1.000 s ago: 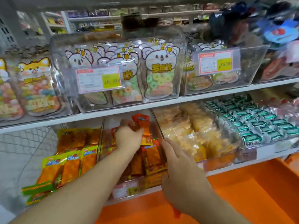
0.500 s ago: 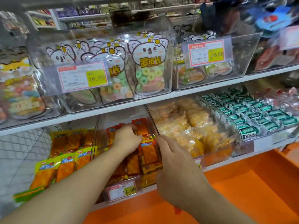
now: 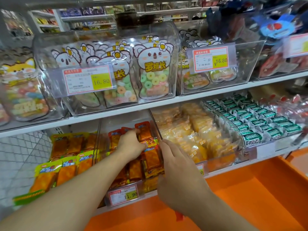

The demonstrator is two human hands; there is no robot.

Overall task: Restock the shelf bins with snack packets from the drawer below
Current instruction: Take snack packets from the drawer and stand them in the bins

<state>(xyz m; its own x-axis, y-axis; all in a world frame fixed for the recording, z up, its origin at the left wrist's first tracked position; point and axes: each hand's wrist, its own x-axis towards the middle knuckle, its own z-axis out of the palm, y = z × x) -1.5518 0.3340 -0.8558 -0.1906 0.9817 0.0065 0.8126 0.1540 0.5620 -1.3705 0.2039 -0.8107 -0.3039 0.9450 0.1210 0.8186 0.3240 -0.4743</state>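
Upper shelf [image 3: 150, 104]: candy bins [image 3: 106, 72] side by side.
Lower shelf [image 3: 266, 150]: snack bins in a row.
Middle bin [image 3: 126, 194]: packets [image 3: 150, 157]; both hands inside.
Drawer [image 3: 250, 189]: below the lower shelf, in front.

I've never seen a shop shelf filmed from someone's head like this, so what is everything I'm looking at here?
Koala sweet bags: several, white with pastel rings, clear bin, upper shelf.
Fox sweet bags: a few, orange-topped, upper shelf, far left.
Price tag: one, white and yellow, on the koala bin.
Orange snack packets: many, red-orange, middle bin, lower shelf.
Yellow-topped packets: many, orange, lower left bin.
Yellow wrapped snacks: many, lower shelf, right of centre.
Green wrapped sweets: many, rows, lower right.
Drawer: one, orange, below the shelves.
Left hand: on the orange snack packets.
Right hand: fingers straight, at the middle bin's front.
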